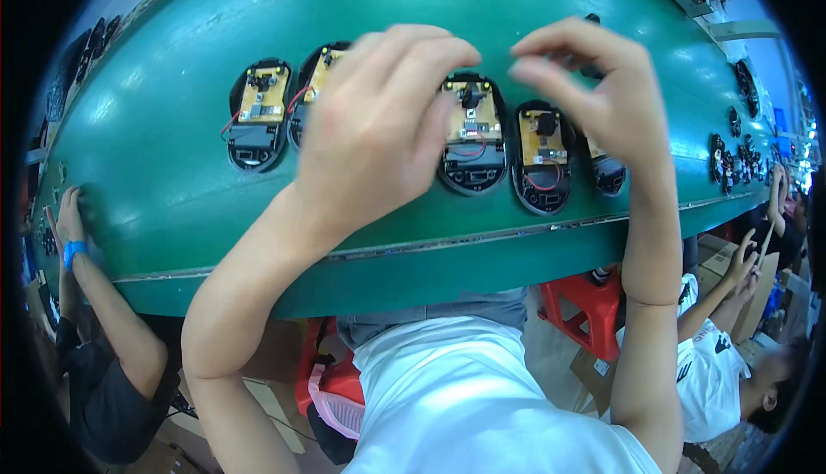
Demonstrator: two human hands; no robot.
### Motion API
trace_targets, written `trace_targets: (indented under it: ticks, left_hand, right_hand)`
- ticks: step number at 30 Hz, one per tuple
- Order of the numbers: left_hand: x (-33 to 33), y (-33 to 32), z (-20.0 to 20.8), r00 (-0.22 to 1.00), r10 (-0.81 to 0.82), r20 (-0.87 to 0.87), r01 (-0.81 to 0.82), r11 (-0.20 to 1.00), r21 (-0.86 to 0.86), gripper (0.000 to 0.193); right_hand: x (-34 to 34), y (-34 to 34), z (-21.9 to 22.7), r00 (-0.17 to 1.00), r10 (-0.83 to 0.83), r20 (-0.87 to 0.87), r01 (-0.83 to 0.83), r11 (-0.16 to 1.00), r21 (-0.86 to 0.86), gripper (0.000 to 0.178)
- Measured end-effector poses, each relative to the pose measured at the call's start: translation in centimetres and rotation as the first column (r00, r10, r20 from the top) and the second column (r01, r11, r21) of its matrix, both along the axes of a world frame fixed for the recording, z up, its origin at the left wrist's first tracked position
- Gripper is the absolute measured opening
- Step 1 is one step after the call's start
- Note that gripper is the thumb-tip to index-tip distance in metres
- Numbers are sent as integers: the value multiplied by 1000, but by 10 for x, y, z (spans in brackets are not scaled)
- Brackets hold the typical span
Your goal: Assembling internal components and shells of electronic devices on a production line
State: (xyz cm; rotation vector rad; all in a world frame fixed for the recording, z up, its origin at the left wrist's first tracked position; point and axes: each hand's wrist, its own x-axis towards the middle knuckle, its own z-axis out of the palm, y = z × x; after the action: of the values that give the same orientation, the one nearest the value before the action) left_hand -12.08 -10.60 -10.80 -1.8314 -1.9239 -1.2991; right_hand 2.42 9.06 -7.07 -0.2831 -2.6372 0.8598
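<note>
Blk housings (477, 180) w/ tan PCBs (261, 107) & red wires (541, 187), grn table (172, 113), wht shirt (456, 392).

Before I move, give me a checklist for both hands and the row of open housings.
1. Centre housing visible between the hands: ok.
2. Leftmost housing, red wire inside the rim: not ok, it loops out on the left.
3. Second housing from left fully visible: not ok, left hand covers part.
4. Rightmost housing fully visible: not ok, right hand covers part.
5. Right thumb and index fingertip apart: ok.
6. Left hand empty: cannot tell, palm hidden.
</note>
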Motion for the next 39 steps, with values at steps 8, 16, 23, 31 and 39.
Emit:
trace_targets:
  ticks: [8, 16, 23, 31, 39]
  left_hand:
    - [-73, -35, 27, 990, 143, 10, -126, 901, -415, 17]
    - [-54, -30, 25, 982, 128, 141, -30, 837, -546, 15]
    - [-52, -39, 19, 992, 62, 113, 1, 873, -487, 18]
    - [-35, -28, -3, 985, 45, 168, 20, 929, -370, 15]
    - [-20, -24, -16, 974, 86, 211, -26, 962, -273, 18]
  right_hand:
    - [20, 94, -14, 902, -425, 75, 389, 876, 284, 38]
    - [-3, 78, -16, 909, -404, 105, 325, 844, 427, 26]
    - [-11, -3, -1, 998, -58, 22, 62, 946, -317, 23]
    - [-22, -57, -11, 990, 128, -62, -142, 898, -415, 25]
    - [-27, -64, -22, 995, 77, -68, -99, 888, -448, 22]
